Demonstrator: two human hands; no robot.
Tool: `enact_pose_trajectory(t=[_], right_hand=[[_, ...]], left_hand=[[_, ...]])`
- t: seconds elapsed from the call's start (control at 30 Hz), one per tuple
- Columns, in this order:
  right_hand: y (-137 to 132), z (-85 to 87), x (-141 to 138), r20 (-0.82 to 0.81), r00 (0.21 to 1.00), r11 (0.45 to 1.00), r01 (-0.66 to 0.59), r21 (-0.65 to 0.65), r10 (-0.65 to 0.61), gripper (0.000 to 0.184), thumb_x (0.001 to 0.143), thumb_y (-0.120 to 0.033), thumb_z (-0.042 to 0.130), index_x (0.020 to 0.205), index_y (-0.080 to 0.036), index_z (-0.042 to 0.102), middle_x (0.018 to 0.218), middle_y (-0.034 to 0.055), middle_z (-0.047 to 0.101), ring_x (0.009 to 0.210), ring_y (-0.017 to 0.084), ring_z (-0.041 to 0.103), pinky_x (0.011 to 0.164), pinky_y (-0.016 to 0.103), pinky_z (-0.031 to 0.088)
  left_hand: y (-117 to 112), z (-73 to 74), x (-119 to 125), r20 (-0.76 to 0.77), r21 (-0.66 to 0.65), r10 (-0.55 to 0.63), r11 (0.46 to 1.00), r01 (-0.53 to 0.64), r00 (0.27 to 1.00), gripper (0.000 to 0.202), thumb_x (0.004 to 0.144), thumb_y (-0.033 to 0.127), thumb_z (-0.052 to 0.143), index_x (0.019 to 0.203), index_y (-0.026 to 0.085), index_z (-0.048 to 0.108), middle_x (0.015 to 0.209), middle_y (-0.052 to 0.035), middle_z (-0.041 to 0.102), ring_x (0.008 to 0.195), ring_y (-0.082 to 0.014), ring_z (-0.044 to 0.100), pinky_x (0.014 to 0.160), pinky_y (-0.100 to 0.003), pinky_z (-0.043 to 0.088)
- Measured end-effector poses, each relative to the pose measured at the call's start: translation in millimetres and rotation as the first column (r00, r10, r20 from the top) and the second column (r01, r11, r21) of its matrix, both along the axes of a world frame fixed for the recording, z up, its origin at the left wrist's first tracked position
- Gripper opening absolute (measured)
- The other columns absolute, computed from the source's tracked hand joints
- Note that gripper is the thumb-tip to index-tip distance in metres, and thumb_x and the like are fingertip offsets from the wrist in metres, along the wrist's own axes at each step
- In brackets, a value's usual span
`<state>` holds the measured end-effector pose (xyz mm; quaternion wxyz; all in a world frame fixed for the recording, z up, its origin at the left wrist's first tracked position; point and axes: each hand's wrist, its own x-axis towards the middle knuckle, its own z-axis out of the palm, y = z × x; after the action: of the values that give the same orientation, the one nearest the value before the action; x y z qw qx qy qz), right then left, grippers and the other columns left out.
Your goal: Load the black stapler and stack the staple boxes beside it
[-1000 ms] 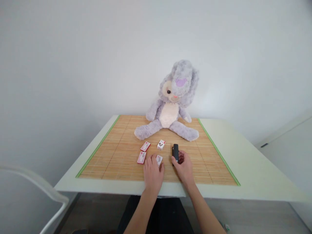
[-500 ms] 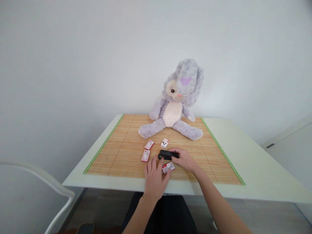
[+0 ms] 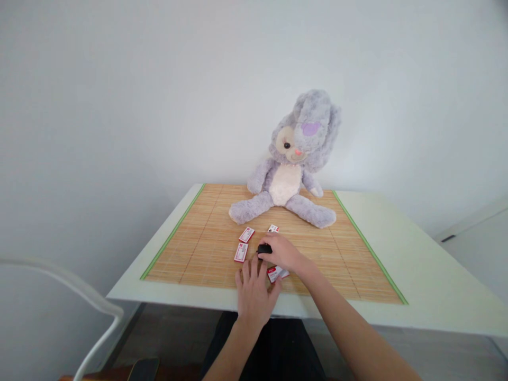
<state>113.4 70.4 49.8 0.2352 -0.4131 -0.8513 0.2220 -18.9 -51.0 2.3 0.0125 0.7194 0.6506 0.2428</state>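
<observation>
My right hand (image 3: 282, 252) reaches over a black stapler (image 3: 264, 248), fingers wrapped round it; much of the stapler is hidden beneath the hand. My left hand (image 3: 255, 293) lies with fingers spread on the bamboo mat, its fingertips close to the stapler's near side. By my left thumb is a small red-and-white box (image 3: 277, 273), partly covered. Two similar boxes lie to the left, one farther back (image 3: 246, 234) and one nearer (image 3: 241, 252). Behind my right hand, a white box (image 3: 273, 228) shows only its top part.
A grey plush rabbit (image 3: 284, 184) sits at the back of the bamboo mat (image 3: 198, 248) against the wall. The mat lies on a white table (image 3: 428, 264). At lower left are a white curved tube (image 3: 95, 301) and a dark phone (image 3: 143, 369).
My right hand has moved left along the stapler and now covers most of it. My left hand stays nearly in place. The view has shifted slightly.
</observation>
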Motion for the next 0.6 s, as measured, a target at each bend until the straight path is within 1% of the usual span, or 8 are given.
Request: enact_pose_trajectory(t=[0.07, 0.13, 0.2, 0.3, 0.37, 0.47, 0.53, 0.6], right_hand=[[3, 11.4, 2, 0.014, 1.0, 1.0, -0.017, 0.026, 0.017, 0.017, 0.081, -0.031, 0.082, 0.091, -0.02, 0.073, 0.096, 0.0056, 0.067, 0.095, 0.023, 0.059, 0.087, 0.034, 0.044], [2, 25.1, 15, 0.018, 1.0, 0.997, -0.026, 0.071, 0.025, 0.018, 0.084, -0.032, 0.08, 0.097, -0.02, 0.073, 0.1, 0.0062, 0.065, 0.097, 0.023, 0.058, 0.087, 0.034, 0.044], [-4, 37.3, 37, -0.01, 1.0, 0.995, 0.006, 0.098, -0.005, 0.02, 0.088, -0.032, 0.075, 0.105, -0.021, 0.072, 0.102, 0.0059, 0.064, 0.097, 0.022, 0.057, 0.087, 0.033, 0.045], [-16, 42.7, 77, -0.071, 0.989, 0.991, 0.13, 0.027, -0.128, 0.024, 0.091, -0.033, 0.069, 0.112, -0.022, 0.068, 0.091, 0.0019, 0.061, 0.082, 0.018, 0.056, 0.075, 0.03, 0.044], [-25, 33.8, 102, -0.117, 0.966, 0.973, 0.225, -0.058, -0.23, 0.023, 0.093, -0.034, 0.064, 0.111, -0.021, 0.066, 0.08, -0.001, 0.058, 0.072, 0.016, 0.053, 0.067, 0.028, 0.043], [-34, 6.6, 128, -0.219, 0.901, 0.925, 0.345, -0.162, -0.374, 0.027, 0.092, -0.038, 0.062, 0.113, -0.021, 0.064, 0.08, -0.0011, 0.058, 0.073, 0.017, 0.054, 0.067, 0.028, 0.044], [-37, -12.2, 136, -0.292, 0.848, 0.894, 0.39, -0.22, -0.442, 0.029, 0.091, -0.041, 0.061, 0.111, -0.02, 0.065, 0.082, -0.0003, 0.06, 0.074, 0.017, 0.055, 0.068, 0.029, 0.044], [-41, -25.4, 138, -0.325, 0.798, 0.857, 0.426, -0.291, -0.507, 0.032, 0.091, -0.044, 0.06, 0.11, -0.02, 0.066, 0.079, -0.0006, 0.059, 0.072, 0.017, 0.054, 0.066, 0.029, 0.044]], left_hand=[[0, -0.3, 0, 0.001, 0.016, 0.004, 1.0, -0.004, 1.0, 0.055, 0.095, 0.049, 0.059, 0.147, 0.032, 0.053, 0.157, -0.0084, 0.047, 0.142, -0.0382, 0.038, 0.115, -0.061, 0.03], [1, -1.2, -1, 0.001, 0.034, 0.002, 0.999, -0.002, 1.0, 0.06, 0.095, 0.054, 0.057, 0.151, 0.033, 0.05, 0.157, -0.0083, 0.046, 0.142, -0.0378, 0.039, 0.115, -0.061, 0.03], [1, -1.6, -2, -0.003, 0.04, 0.0, 0.999, 0.0, 1.0, 0.064, 0.094, 0.059, 0.058, 0.152, 0.033, 0.049, 0.158, -0.0085, 0.046, 0.141, -0.0376, 0.039, 0.116, -0.061, 0.029], [1, -0.5, -4, -0.012, 0.035, -0.007, 0.999, 0.007, 1.0, 0.068, 0.092, 0.063, 0.059, 0.152, 0.033, 0.049, 0.158, -0.0083, 0.045, 0.141, -0.0372, 0.04, 0.118, -0.06, 0.028], [1, 1.1, -5, -0.018, 0.037, -0.015, 0.999, 0.015, 1.0, 0.07, 0.09, 0.063, 0.061, 0.152, 0.033, 0.049, 0.158, -0.0085, 0.046, 0.141, -0.0371, 0.04, 0.118, -0.06, 0.027], [2, 2.6, -6, -0.028, 0.048, -0.021, 0.999, 0.022, 0.999, 0.069, 0.089, 0.061, 0.063, 0.151, 0.033, 0.05, 0.157, -0.0087, 0.048, 0.141, -0.0369, 0.041, 0.119, -0.059, 0.026], [3, 2.7, -8, -0.028, 0.049, -0.026, 0.998, 0.028, 0.999, 0.066, 0.089, 0.059, 0.064, 0.15, 0.034, 0.052, 0.155, -0.0077, 0.049, 0.141, -0.0365, 0.041, 0.121, -0.059, 0.024], [5, 2.7, -11, -0.022, 0.047, -0.042, 0.998, 0.043, 0.999, 0.064, 0.089, 0.055, 0.066, 0.149, 0.036, 0.053, 0.154, -0.0068, 0.05, 0.142, -0.0367, 0.04, 0.121, -0.061, 0.022]])
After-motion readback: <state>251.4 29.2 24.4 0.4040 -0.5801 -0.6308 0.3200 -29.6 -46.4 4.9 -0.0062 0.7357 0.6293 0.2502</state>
